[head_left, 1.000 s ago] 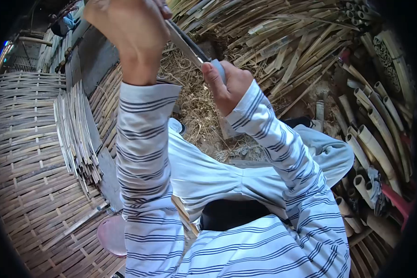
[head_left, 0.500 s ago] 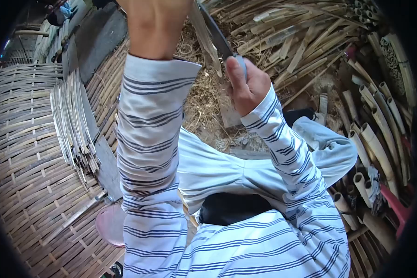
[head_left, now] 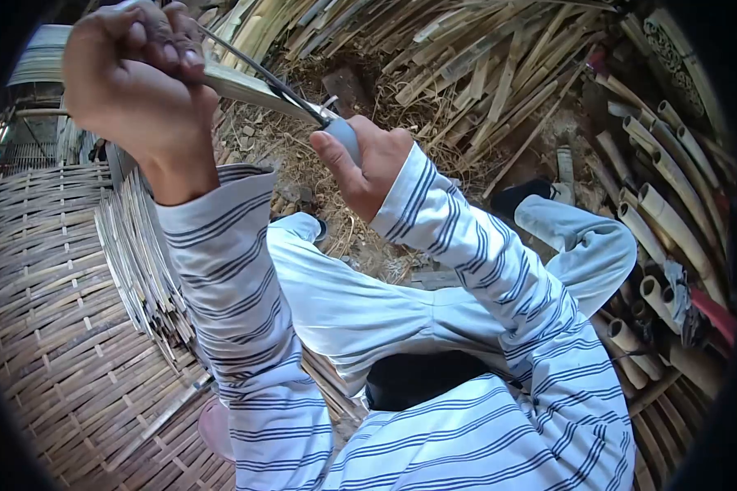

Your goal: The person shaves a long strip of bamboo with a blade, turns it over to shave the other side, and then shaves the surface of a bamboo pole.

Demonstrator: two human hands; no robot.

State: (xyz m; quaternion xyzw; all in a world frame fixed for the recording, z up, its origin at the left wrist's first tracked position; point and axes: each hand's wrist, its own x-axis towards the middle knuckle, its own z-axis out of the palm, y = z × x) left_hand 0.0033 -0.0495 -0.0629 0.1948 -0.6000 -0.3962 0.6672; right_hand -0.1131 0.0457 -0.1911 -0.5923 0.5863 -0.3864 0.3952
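Observation:
My right hand (head_left: 371, 164) is closed round the grey handle of a knife (head_left: 262, 72), thumb along the handle. Its narrow dark blade slants up and left, toward my left hand (head_left: 139, 78). That hand has its fingers curled over a pale bamboo strip (head_left: 241, 88). One end of the strip sticks out to the left past my knuckles; the other runs down under the blade and ends close by the knife handle. A small curl of shaving shows near the base of the blade.
Split bamboo pieces (head_left: 467, 74) are heaped ahead, with shavings on the ground (head_left: 262, 155). Cut bamboo tubes (head_left: 671, 221) lie at the right. A woven bamboo mat (head_left: 49, 311) on the left carries a bundle of thin strips (head_left: 143, 254). A pink round object (head_left: 217, 427) is partly hidden by my sleeve.
My left hand has swung left and down into full view, showing the bamboo strip in it. My right hand with the knife has moved left and slightly down, and the blade now slants more.

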